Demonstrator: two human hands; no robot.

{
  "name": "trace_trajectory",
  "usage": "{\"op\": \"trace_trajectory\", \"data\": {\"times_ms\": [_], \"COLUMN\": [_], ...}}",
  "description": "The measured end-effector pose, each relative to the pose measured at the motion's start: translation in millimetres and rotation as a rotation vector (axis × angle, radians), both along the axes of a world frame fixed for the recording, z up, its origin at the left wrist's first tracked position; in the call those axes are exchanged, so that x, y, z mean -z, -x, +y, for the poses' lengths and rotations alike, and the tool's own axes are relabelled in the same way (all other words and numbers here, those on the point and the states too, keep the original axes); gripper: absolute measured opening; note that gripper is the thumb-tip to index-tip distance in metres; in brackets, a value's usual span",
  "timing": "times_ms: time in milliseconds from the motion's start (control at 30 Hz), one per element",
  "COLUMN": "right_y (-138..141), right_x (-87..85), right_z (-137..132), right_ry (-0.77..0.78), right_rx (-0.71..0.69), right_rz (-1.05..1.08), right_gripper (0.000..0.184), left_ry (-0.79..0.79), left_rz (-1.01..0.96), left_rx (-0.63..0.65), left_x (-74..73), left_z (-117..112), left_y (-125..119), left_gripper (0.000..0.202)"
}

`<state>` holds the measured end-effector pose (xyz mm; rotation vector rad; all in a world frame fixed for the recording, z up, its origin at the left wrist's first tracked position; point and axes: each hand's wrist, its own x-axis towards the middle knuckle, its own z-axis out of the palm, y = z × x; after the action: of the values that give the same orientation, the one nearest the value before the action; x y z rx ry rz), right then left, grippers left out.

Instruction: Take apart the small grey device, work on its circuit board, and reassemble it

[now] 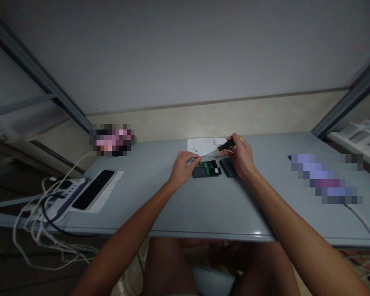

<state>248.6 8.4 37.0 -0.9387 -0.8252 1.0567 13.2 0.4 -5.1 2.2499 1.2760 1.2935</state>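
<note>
At the back, a wide pale wall (188,53), with metal posts (54,89) at both sides. In front of it, a grey-blue table (160,213), bare thighs (166,263) below its near edge. At far left, a tangle of white cables (37,236), partly hanging off the table. At right, a blurred blue-and-purple item (325,179), a white cord at its near end. In the back left corner, a blurred pink-and-black item (114,140). Near the left end, a power strip (68,199), and just beside it a dark phone (95,189) on white paper (112,187).

Over the middle, right hand (243,158) closed round the black-and-yellow handle of a screwdriver (226,144), shaft slanting down leftward. Left hand (183,167) at the shaft's far end, thumb and fingertips drawn close together; cannot tell about anything pinched there. Behind both, a white sheet (203,144). Between the hands, on the table, a green board (208,167) with a dark shell. Just right of it, partly behind the right hand, a dark block (227,167). On the sheet, a rounded white case (220,141) beside the screwdriver, plus a few dark specks (195,149), too small to identify.
</note>
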Motion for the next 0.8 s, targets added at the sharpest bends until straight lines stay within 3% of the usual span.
{"op": "trace_trajectory", "data": {"times_ms": [367,567,800], "right_y": [4.5,6.0,5.6], "right_x": [-5.9,-7.4,0.0], "right_z": [-5.2,-8.1,-5.8], "right_ry": [-0.086,-0.138,-0.125], "right_rx": [0.013,0.043,0.021], "right_rz": [-0.142,-0.225,-0.297], "right_gripper": [0.058,0.054,0.053], "left_ry": [0.069,0.003,0.057], "left_rz": [-0.032,0.164,0.268], "left_rx": [-0.064,-0.004,0.017], "left_x": [2.6,1.6,0.0], "left_z": [2.7,0.4,-1.0], "left_y": [3.6,6.7,7.8], "left_gripper": [0.023,0.029,0.045]}}
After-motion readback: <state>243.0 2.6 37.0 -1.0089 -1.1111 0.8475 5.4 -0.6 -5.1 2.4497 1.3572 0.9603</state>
